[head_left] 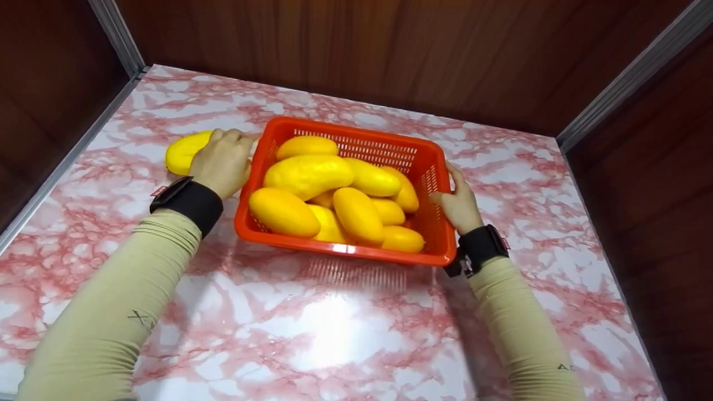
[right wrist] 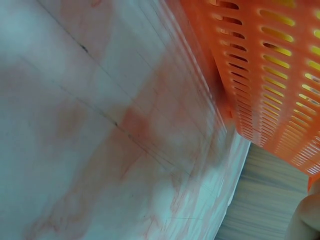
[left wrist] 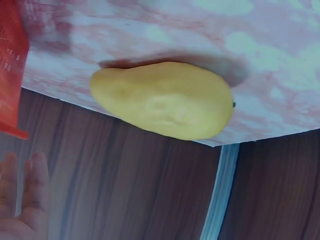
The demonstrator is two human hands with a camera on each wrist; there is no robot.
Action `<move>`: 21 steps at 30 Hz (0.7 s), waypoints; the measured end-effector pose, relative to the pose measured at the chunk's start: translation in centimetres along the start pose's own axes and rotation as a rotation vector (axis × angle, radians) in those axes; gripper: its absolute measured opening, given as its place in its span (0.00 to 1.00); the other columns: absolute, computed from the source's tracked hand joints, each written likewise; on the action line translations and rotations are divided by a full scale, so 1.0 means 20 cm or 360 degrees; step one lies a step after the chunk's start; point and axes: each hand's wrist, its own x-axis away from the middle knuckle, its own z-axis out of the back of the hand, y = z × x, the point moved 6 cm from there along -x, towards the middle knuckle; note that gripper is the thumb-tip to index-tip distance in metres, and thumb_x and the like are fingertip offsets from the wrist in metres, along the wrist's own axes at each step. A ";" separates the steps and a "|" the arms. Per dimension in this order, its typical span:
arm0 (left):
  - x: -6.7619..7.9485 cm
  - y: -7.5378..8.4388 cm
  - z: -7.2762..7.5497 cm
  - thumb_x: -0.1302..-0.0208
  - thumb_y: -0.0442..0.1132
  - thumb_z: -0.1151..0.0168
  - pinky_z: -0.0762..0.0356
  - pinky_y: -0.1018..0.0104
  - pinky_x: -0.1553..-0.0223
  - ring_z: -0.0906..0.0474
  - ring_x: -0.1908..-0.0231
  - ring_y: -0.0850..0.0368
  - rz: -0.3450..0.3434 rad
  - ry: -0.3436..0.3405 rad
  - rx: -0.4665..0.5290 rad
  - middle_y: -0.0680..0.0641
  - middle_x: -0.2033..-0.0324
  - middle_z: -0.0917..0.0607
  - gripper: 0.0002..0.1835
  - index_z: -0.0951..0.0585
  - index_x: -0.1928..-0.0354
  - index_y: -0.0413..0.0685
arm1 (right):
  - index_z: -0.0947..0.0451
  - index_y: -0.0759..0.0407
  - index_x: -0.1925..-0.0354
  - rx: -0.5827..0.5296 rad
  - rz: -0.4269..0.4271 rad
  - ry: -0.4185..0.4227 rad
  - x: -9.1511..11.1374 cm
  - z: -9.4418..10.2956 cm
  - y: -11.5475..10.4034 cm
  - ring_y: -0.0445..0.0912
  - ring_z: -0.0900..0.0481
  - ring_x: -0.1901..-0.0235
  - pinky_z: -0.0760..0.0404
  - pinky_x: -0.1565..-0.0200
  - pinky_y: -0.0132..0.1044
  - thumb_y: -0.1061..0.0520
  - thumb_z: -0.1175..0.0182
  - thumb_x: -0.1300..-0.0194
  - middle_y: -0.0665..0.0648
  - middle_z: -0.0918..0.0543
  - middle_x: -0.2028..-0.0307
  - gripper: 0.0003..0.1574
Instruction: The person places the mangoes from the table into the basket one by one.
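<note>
A red-orange plastic basket (head_left: 345,250) with slotted walls stands in the middle of the head view, holding several yellow mangoes (head_left: 309,174). My right hand (head_left: 461,203) grips its right rim, thumb over the inner side and fingers outside. At the left rim is my left hand (head_left: 225,161); its fingers (left wrist: 35,182) look straight in the left wrist view, close to the basket's corner. One more yellow mango (left wrist: 165,100) lies on the table left of the basket, partly hidden behind the left hand in the head view.
The table (head_left: 267,334) has a glossy red-and-white marbled top. Dark wood-grain panels (head_left: 356,50) stand along its back and sides, joined by metal corner strips (head_left: 629,72).
</note>
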 end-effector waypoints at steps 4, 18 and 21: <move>0.00 -0.04 -0.01 0.38 0.34 0.41 0.25 0.39 0.49 0.30 0.46 0.32 0.0086 -0.0015 0.0004 0.31 0.44 0.22 0.25 0.25 0.38 0.35 | 0.49 0.42 0.22 -0.0015 0.0009 0.0005 0.01 0.00 -0.01 0.54 0.21 0.52 0.18 0.59 0.36 0.66 0.43 0.43 0.68 0.24 0.40 0.54; 0.06 -0.24 -0.09 0.37 0.46 0.40 0.38 0.31 0.41 0.41 0.37 0.25 0.0353 -0.0074 -0.0096 0.29 0.37 0.31 0.33 0.32 0.33 0.37 | 0.49 0.42 0.22 -0.0032 -0.0018 -0.0004 0.00 -0.01 0.00 0.56 0.21 0.50 0.18 0.58 0.38 0.66 0.43 0.42 0.68 0.25 0.39 0.54; 0.08 -0.29 -0.13 0.37 0.47 0.38 0.42 0.31 0.38 0.44 0.34 0.25 0.0378 -0.0086 -0.0147 0.29 0.35 0.33 0.35 0.32 0.33 0.36 | 0.49 0.41 0.22 -0.0028 -0.0016 0.0005 0.01 -0.01 -0.01 0.55 0.21 0.51 0.18 0.58 0.37 0.66 0.43 0.42 0.68 0.25 0.39 0.54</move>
